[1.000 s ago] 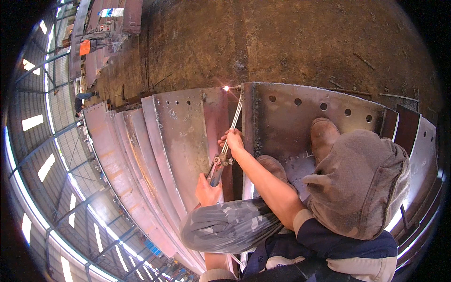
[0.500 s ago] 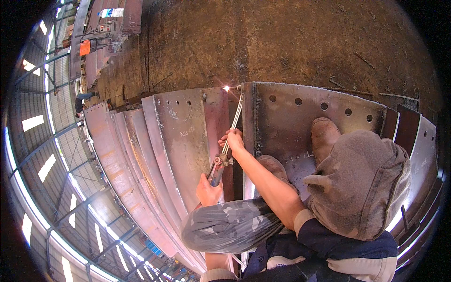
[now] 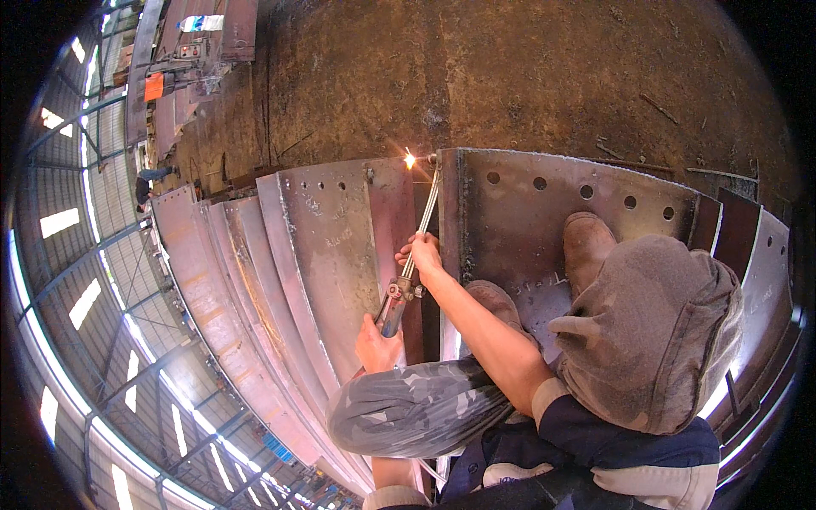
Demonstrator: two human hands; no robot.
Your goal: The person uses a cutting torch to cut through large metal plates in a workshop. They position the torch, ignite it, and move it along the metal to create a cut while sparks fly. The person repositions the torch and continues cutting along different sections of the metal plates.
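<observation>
A cutting torch (image 3: 397, 299) slants up and away between my two hands. My left hand (image 3: 377, 344) is wrapped round its handle, beside the valve knobs. Farther up, my right hand (image 3: 420, 253) closes round the thin metal tubes. At the far end, the torch head (image 3: 433, 159) is by the corner of a steel plate (image 3: 527, 217) with a row of round holes. An orange-white glow (image 3: 410, 160) burns just left of the head, at the far edge of a reddish steel strip (image 3: 393, 217). The glare hides the exact spot where it meets the metal.
Several overlapping steel plates (image 3: 319, 246) fan out to the left. A dark gap (image 3: 431, 319) runs between the plates near my boot (image 3: 586, 246). Rusty floor (image 3: 544, 76) with scraps spreads beyond. Far left is another person (image 3: 144, 189); a bottle (image 3: 201, 23) lies at upper left.
The glow beside the torch head has grown larger and more orange. My hands and the torch have kept nearly the same place.
</observation>
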